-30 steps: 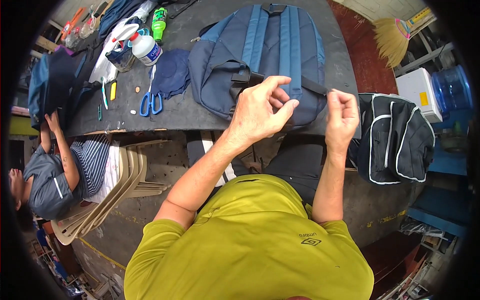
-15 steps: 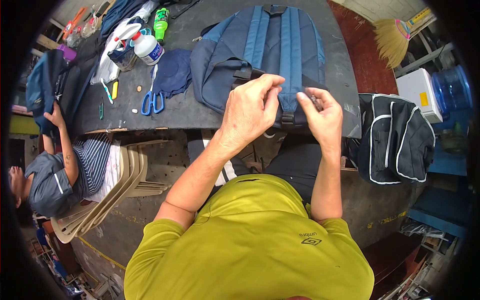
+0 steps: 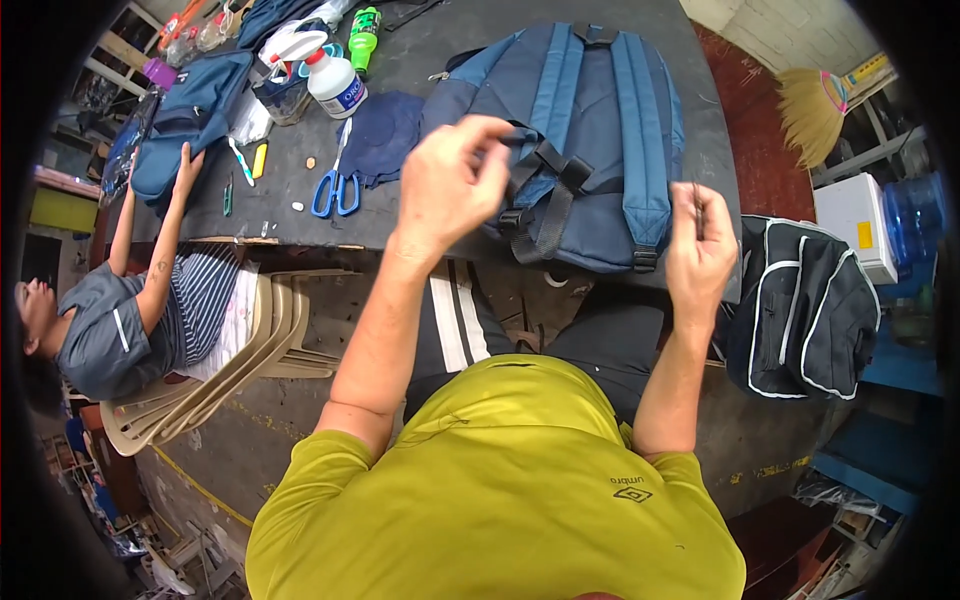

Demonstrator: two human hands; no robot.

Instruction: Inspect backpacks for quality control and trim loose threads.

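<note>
A dark blue backpack [image 3: 595, 225] with lighter blue shoulder straps lies on the dark table, straps facing up. Over its left strap, my left hand [image 3: 450, 185] is raised with curled fingers, thumb and forefinger close together. Whatever they pinch, if anything, is too small to make out. Black webbing [image 3: 548, 190] with a buckle lies loosely crossed just right of that hand. At the bag's right edge, my right hand [image 3: 703, 250] is closed on a small dark slim tool [image 3: 699, 208], whose kind I cannot tell.
Left of the backpack are blue-handled scissors [image 3: 336, 193], a dark cloth [image 3: 385, 135], a white spray bottle [image 3: 335, 85] and a green bottle [image 3: 364, 40]. A co-worker at far left handles another blue bag [image 3: 185, 135]. A black bag with white piping [image 3: 800, 310] stands right of the table.
My hands have moved apart, the left away from the strap's lower end and the right to the bag's edge. The crossed webbing now shows. The co-worker's bag has moved right.
</note>
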